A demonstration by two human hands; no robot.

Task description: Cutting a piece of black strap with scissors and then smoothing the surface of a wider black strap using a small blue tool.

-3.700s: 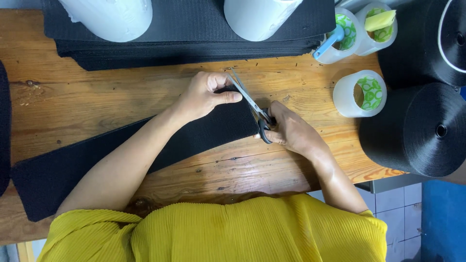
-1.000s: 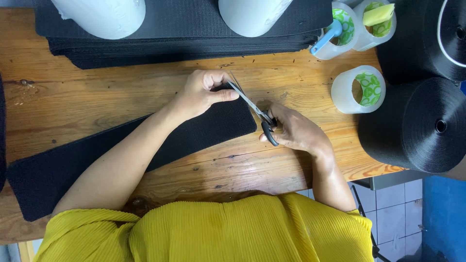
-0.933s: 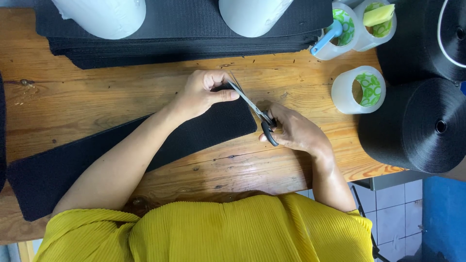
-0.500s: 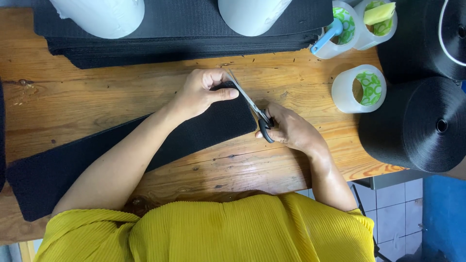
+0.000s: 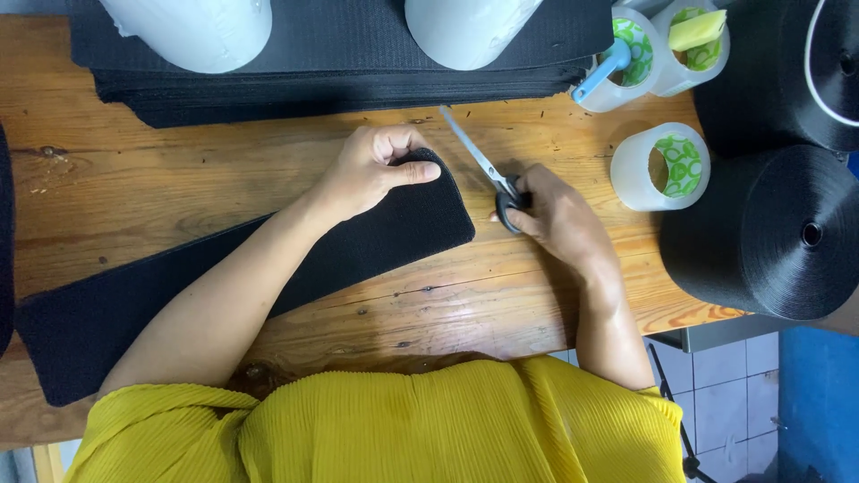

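A long black fabric strip [image 5: 394, 233] lies slanted across the wooden table [image 5: 179, 179], its right end rounded. My left hand [image 5: 371, 170] pinches the top corner of that rounded end. My right hand [image 5: 559, 219] grips the black handles of a pair of scissors [image 5: 483, 161]. The scissors sit to the right of the strip, apart from it, with the blades together and pointing up-left.
A stack of black fabric sheets [image 5: 340, 54] with two white cylinders [image 5: 192, 27] on it fills the table's far side. Tape rolls [image 5: 662, 165] and large black webbing rolls [image 5: 769, 233] stand at the right. The table's edge runs close to my body.
The scissors have come off the strip's end and moved right. My left hand has shifted its grip on the rounded corner. The strip stays in place.
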